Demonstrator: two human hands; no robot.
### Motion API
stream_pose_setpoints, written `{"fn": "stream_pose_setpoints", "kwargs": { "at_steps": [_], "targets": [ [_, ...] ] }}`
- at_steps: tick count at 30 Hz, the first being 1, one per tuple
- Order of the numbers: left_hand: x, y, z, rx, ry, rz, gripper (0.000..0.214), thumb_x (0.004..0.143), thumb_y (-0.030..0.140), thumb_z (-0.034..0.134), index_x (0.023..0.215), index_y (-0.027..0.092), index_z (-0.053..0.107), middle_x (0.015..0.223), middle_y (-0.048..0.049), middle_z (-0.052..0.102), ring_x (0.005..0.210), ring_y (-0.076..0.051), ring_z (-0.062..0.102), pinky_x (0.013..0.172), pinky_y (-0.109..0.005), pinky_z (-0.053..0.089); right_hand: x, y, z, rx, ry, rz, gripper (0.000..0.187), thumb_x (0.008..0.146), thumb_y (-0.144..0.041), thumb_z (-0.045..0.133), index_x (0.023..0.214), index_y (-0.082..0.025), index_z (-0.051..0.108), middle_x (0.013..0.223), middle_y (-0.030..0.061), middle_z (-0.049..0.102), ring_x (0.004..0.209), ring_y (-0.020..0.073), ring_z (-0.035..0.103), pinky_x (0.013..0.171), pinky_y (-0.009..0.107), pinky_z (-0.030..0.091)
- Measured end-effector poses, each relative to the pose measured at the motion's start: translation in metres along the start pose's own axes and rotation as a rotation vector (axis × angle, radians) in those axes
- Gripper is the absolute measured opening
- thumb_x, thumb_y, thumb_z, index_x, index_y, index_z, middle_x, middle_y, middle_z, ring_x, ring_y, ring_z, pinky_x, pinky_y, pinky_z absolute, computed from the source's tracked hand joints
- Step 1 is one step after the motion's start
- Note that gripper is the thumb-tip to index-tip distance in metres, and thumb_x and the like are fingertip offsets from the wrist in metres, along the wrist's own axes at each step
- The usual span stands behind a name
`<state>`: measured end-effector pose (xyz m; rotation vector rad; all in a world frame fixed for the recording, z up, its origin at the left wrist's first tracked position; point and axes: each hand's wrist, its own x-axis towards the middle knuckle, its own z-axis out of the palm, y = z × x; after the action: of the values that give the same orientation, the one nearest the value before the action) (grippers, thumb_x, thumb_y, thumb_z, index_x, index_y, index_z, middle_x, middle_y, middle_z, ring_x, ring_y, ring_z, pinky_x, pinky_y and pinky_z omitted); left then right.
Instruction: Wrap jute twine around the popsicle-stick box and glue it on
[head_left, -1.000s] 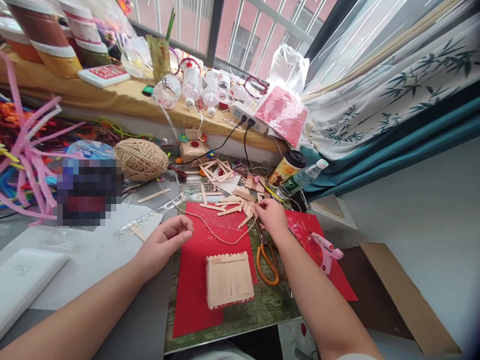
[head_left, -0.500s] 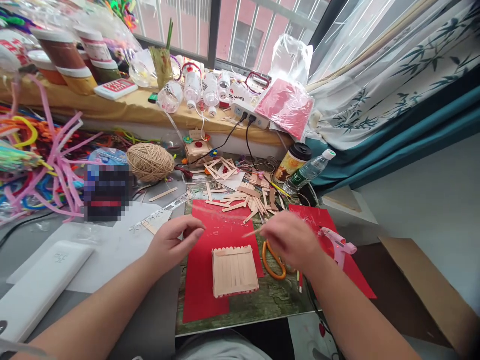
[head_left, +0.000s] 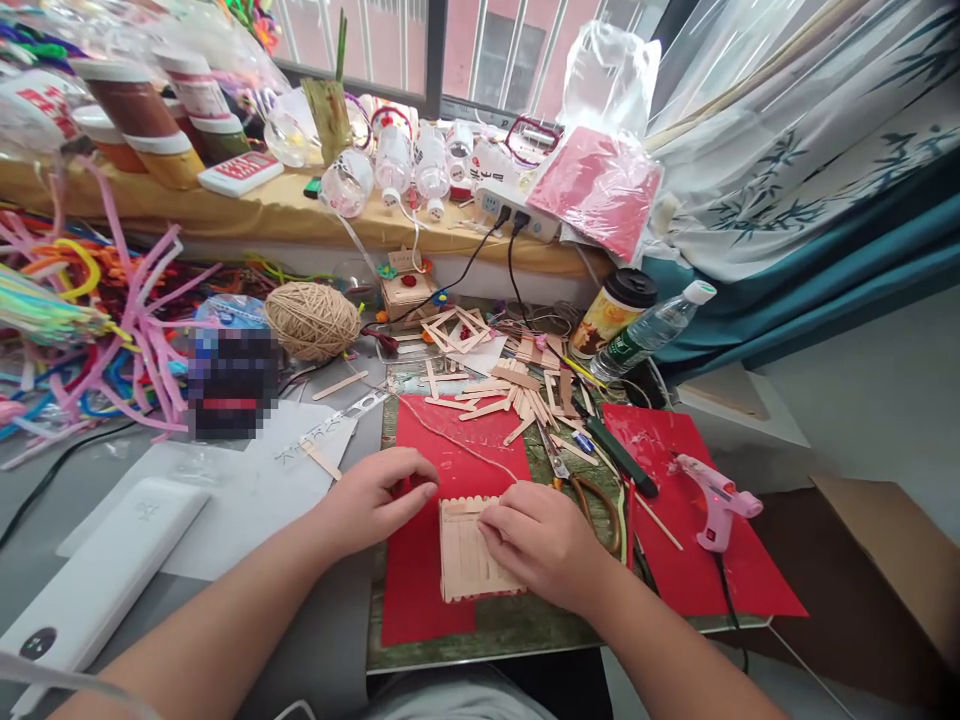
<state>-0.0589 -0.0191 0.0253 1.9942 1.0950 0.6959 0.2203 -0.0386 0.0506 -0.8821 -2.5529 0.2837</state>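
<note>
partly over the near red paper (head_left: 427,620), best to steady the wooden-stick box (head_left: 458,562) with the left hand (head_left: 379,505), loosely curled and empty beside its far left corner, pressing lightly with the right hand (head_left: 551,540), narrowed on its top with anything pinched hidden.

The grey table (head_left: 330,630) carries, on its left side, white paper sheets (head_left: 244,520), a white power bank (head_left: 105,570) and, farther back, a ball of twine (head_left: 313,320). In its middle lies a wood-patterned board (head_left: 517,640), which two red sheets (head_left: 420,620) cover partly. On this board there are also loose craft sticks (head_left: 525,400) and scissors (head_left: 556,462). The craft-stick box (head_left: 465,560) rests partly on the left sheet; a pink glue gun (head_left: 716,500) lies upon the right one.
</note>
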Motion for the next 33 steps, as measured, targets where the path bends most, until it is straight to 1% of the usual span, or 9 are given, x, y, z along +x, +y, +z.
{"fn": "stream_pose_setpoints", "kwargs": {
  "at_steps": [3,6,10,14,19,22,25,29,33],
  "targets": [
    [0.002,-0.002,0.001,-0.135,-0.103,-0.051,0.016,0.102,0.030,0.057,0.105,0.024,0.072,0.104,-0.0043,0.074,0.094,-0.020,0.067,0.084,-0.032,0.051,0.001,-0.002,0.006,0.012,-0.025,0.027,0.022,0.104,-0.021,0.054,0.085,-0.020,0.065,0.075,0.0023,0.058,0.071,0.0177,0.052,0.067,0.032,0.040],
    [0.003,-0.003,0.003,-0.199,-0.178,-0.046,0.018,0.103,0.034,0.059,0.107,0.024,0.074,0.106,-0.0052,0.074,0.099,-0.022,0.067,0.089,-0.033,0.051,0.001,0.001,0.009,0.031,-0.041,0.038,0.021,0.103,-0.019,0.054,0.086,-0.021,0.066,0.075,0.0022,0.058,0.070,0.0177,0.052,0.067,0.031,0.039],
    [0.002,-0.003,0.002,-0.207,-0.209,-0.034,0.017,0.101,0.035,0.063,0.108,0.024,0.073,0.107,-0.0062,0.073,0.101,-0.023,0.066,0.090,-0.034,0.050,0.000,0.004,0.012,0.056,-0.030,0.047,0.019,0.103,-0.019,0.055,0.087,-0.021,0.066,0.075,0.0019,0.059,0.071,0.0177,0.053,0.067,0.031,0.040],
    [0.001,-0.001,0.003,-0.177,-0.229,-0.019,0.019,0.092,0.028,0.071,0.111,0.024,0.071,0.108,-0.0057,0.072,0.102,-0.024,0.064,0.090,-0.034,0.050,0.001,0.004,0.013,0.061,-0.018,0.037,0.020,0.103,-0.020,0.056,0.086,-0.020,0.067,0.074,0.0018,0.059,0.069,0.0175,0.052,0.066,0.032,0.039],
    [0.003,0.001,0.010,-0.151,-0.219,-0.007,0.016,0.087,0.028,0.074,0.102,0.023,0.069,0.101,-0.0052,0.071,0.095,-0.024,0.064,0.084,-0.034,0.050,0.002,0.003,0.013,0.068,-0.019,0.040,0.021,0.103,-0.020,0.055,0.086,-0.019,0.068,0.074,0.0018,0.058,0.069,0.0173,0.051,0.065,0.032,0.038],
    [0.003,0.003,0.017,-0.129,-0.184,-0.011,0.016,0.087,0.032,0.075,0.096,0.022,0.067,0.096,-0.0055,0.069,0.091,-0.024,0.062,0.081,-0.034,0.049,0.003,0.003,0.013,0.077,-0.025,0.050,0.021,0.103,-0.020,0.055,0.086,-0.019,0.067,0.073,0.0016,0.058,0.069,0.0174,0.051,0.065,0.032,0.038],
    [0.004,0.008,0.026,-0.118,-0.135,-0.044,0.019,0.087,0.033,0.076,0.097,0.022,0.065,0.095,-0.0051,0.067,0.091,-0.024,0.060,0.080,-0.034,0.048,0.002,0.003,0.014,0.084,-0.026,0.062,0.020,0.103,-0.020,0.056,0.086,-0.020,0.067,0.074,0.0017,0.058,0.069,0.0175,0.051,0.066,0.032,0.039],
    [0.005,0.013,0.037,-0.101,-0.130,-0.063,0.015,0.088,0.030,0.073,0.096,0.022,0.062,0.093,-0.0052,0.065,0.089,-0.024,0.057,0.079,-0.035,0.046,0.001,0.002,0.013,0.082,-0.022,0.076,0.018,0.103,-0.021,0.056,0.088,-0.020,0.067,0.075,0.0020,0.059,0.071,0.0181,0.053,0.067,0.032,0.040],
    [0.006,0.013,0.039,-0.094,-0.143,-0.055,0.009,0.094,0.030,0.066,0.096,0.022,0.062,0.092,-0.0059,0.064,0.089,-0.024,0.057,0.079,-0.036,0.045,0.001,0.001,0.011,0.064,-0.043,0.079,0.019,0.104,-0.021,0.055,0.089,-0.021,0.067,0.075,0.0022,0.058,0.071,0.0185,0.053,0.067,0.032,0.039]
  ]
}}
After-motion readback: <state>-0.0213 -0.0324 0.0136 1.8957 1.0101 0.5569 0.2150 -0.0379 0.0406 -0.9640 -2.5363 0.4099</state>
